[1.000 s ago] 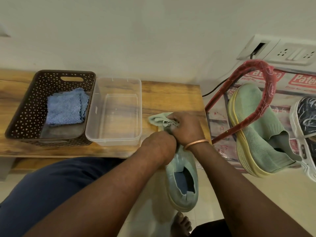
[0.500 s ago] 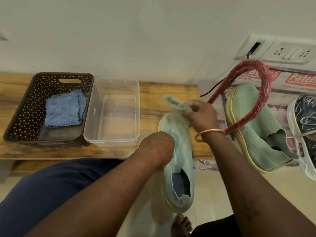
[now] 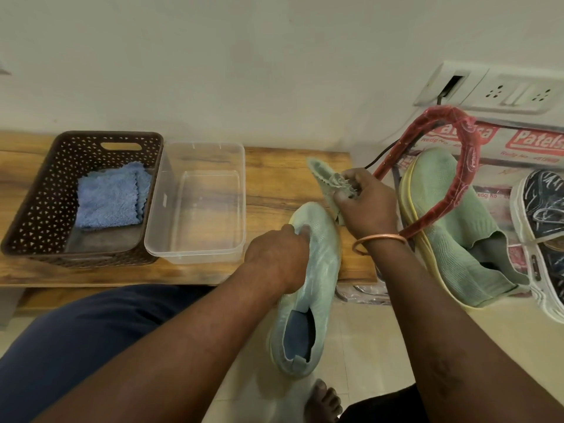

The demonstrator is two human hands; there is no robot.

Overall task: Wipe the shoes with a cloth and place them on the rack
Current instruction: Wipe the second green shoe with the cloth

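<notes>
A pale green knit shoe [image 3: 308, 288] is held toe-up over the floor in front of the wooden bench [image 3: 293, 178]. My left hand [image 3: 277, 257] grips its left side near the toe. My right hand [image 3: 366, 206] holds a bunched pale green cloth [image 3: 326, 181] just above and right of the toe, apart from the shoe. The matching green shoe [image 3: 451, 227] with a yellow sole leans on the red-wrapped rack [image 3: 457, 166] at the right.
A brown perforated basket [image 3: 39, 215] holding a blue cloth [image 3: 110, 199] sits on the bench's left, beside an empty clear plastic tub [image 3: 195, 203]. A dark patterned shoe [image 3: 546, 227] lies at far right. A wall socket panel [image 3: 500, 93] and cable are behind the rack.
My right hand has lifted the cloth off the shoe's toe, up and to the right. The shoe's toe is now uncovered, and my left hand keeps its grip.
</notes>
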